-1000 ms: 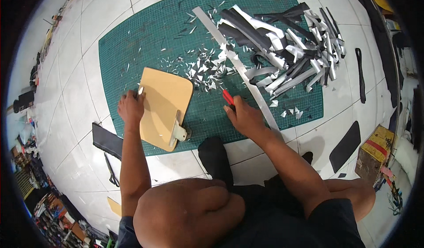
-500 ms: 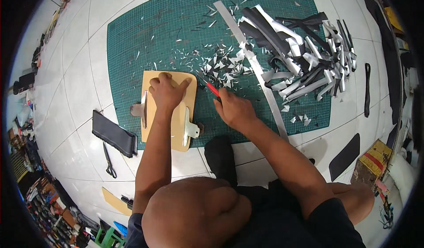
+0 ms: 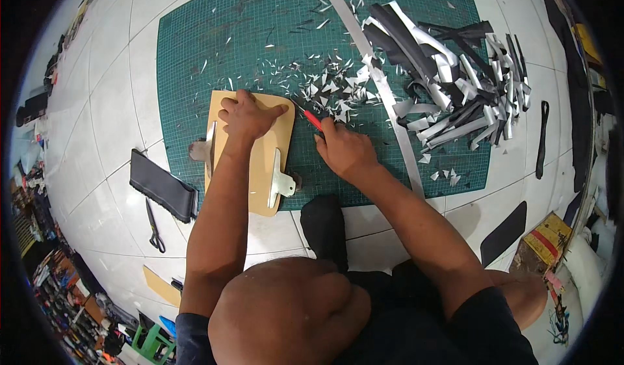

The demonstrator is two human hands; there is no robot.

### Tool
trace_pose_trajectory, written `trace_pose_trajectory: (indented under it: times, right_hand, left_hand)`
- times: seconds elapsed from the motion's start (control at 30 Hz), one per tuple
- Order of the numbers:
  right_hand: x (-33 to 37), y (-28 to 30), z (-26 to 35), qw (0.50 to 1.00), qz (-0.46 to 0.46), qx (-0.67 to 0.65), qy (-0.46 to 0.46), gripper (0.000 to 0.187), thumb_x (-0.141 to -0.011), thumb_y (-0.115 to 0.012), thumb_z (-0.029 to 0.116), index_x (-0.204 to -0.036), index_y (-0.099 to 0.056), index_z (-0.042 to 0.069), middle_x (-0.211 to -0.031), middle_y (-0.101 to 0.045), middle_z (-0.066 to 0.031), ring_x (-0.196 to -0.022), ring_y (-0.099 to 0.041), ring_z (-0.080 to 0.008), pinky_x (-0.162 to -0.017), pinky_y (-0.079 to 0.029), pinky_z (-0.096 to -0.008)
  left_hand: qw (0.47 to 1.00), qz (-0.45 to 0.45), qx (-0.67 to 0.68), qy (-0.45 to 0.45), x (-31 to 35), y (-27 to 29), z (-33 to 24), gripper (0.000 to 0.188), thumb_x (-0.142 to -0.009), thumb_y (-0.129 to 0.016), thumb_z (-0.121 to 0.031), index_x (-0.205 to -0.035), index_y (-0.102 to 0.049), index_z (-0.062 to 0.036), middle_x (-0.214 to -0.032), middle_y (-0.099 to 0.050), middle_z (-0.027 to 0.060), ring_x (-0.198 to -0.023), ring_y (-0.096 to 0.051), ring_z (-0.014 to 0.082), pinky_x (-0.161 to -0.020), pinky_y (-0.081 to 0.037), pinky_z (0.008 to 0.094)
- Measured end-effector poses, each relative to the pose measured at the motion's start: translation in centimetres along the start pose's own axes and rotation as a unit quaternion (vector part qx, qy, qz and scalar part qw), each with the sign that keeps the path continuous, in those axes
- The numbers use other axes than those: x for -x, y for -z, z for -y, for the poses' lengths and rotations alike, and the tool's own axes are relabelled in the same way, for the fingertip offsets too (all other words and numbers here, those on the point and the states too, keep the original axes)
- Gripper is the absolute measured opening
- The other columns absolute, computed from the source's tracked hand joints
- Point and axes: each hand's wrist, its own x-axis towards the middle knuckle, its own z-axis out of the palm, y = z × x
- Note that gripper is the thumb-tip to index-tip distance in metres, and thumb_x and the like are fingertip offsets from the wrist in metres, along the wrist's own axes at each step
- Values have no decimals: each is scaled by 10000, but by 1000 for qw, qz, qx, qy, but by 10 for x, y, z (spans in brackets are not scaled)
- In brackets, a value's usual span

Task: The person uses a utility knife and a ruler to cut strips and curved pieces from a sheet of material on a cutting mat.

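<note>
A tan board (image 3: 266,165) with rounded right corners lies on the green cutting mat (image 3: 221,53). Two metal spring clips grip it, one on its left edge (image 3: 201,150) and one near its lower right (image 3: 281,184). My left hand (image 3: 249,115) presses on the board's upper part, fingers and thumb spread. In my right hand (image 3: 346,149) is a red-handled craft knife (image 3: 313,120), its thin blade close to the board's upper right corner. Whether the blade touches the board I cannot tell. Small black and white scraps (image 3: 335,92) lie just beyond the knife.
A long metal ruler (image 3: 390,95) lies right of the scraps, beside a heap of black and silver offcuts (image 3: 468,85). At left on the tiles are a folded black strip of material (image 3: 162,184) and black scissors (image 3: 154,227). My foot (image 3: 324,227) rests at the mat's near edge.
The whole view has shifted slightly. My left hand still presses the board, and my right hand still holds the craft knife near the same corner.
</note>
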Motion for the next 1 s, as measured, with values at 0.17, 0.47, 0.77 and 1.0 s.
trace_pose_trajectory:
  times: [0.17,0.47,0.77,1.0]
  right_hand:
    - [0,-4,-2,1000,-14,-8,7,257,-957,-544,298,-1014,-450,66,-810,-640,-157,-714,-678,-359,-615,-557,-479]
    - [-3,-8,4,999,-10,48,-1,241,-930,-576,272,-1008,-455,79,-791,-651,-149,-688,-701,-318,-599,-578,-416]
    - [-10,0,3,999,40,26,-1,185,-936,-521,215,-1026,-433,79,-792,-663,-177,-743,-704,-329,-630,-564,-441]
    - [5,10,-11,998,58,-11,-12,228,-926,-542,231,-1023,-429,59,-796,-659,-189,-731,-682,-367,-632,-540,-489]
  left_hand:
    - [1000,19,0,10,-3,3,-1,1013,-618,-831,-590,-1339,-409,-16,-1327,-356,249,-1268,-344,441,-970,-399,575]
    - [1000,21,2,9,-3,3,1,1019,-615,-834,-593,-1330,-404,-8,-1337,-340,265,-1274,-331,454,-966,-395,592]
    - [999,30,-14,-6,-8,2,2,1008,-626,-827,-591,-1329,-403,-7,-1322,-344,273,-1271,-319,452,-981,-401,554]
    - [999,34,-2,4,-6,5,-1,1012,-624,-827,-590,-1343,-408,-15,-1344,-331,283,-1278,-315,455,-1005,-385,563]
